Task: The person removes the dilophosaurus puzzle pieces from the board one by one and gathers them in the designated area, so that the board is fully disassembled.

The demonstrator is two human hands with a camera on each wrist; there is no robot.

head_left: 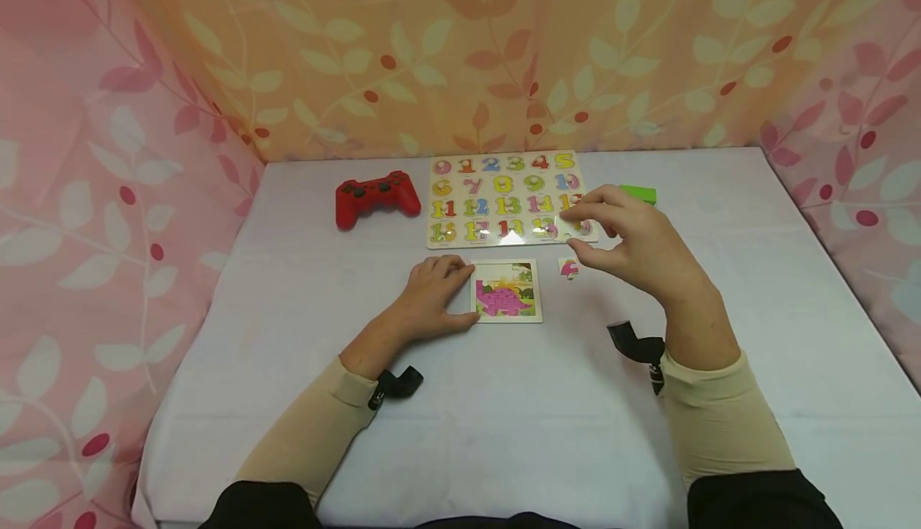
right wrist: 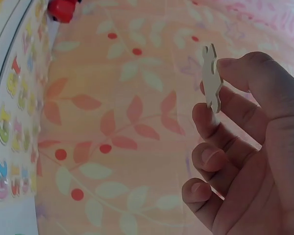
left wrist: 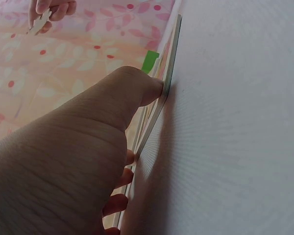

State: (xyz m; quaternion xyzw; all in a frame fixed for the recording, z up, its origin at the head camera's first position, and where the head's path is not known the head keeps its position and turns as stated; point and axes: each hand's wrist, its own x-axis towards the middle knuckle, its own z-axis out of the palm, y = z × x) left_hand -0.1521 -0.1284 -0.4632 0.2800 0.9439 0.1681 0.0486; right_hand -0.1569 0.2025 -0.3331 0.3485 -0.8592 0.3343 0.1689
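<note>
My left hand [head_left: 432,297] holds a small framed dinosaur jigsaw puzzle [head_left: 506,303] by its left side, the thumb at the near corner and the fingers toward the far one. Pieces of a pink dinosaur fill its lower part; bare backing shows at upper left. In the right wrist view, my right hand [right wrist: 245,132] pinches a pale jigsaw piece [right wrist: 212,81] between thumb and fingers, its edge toward the camera. That hand is raised over the right end of a number board [head_left: 508,197]. On the table, a loose pink-and-white piece [head_left: 568,268] lies right of the jigsaw.
A red game controller [head_left: 377,197] lies left of the number board. Behind the right hand, a green block [head_left: 639,193] is partly hidden. White cloth covers the table [head_left: 489,425], and patterned curtains [head_left: 403,49] stand at the back and sides.
</note>
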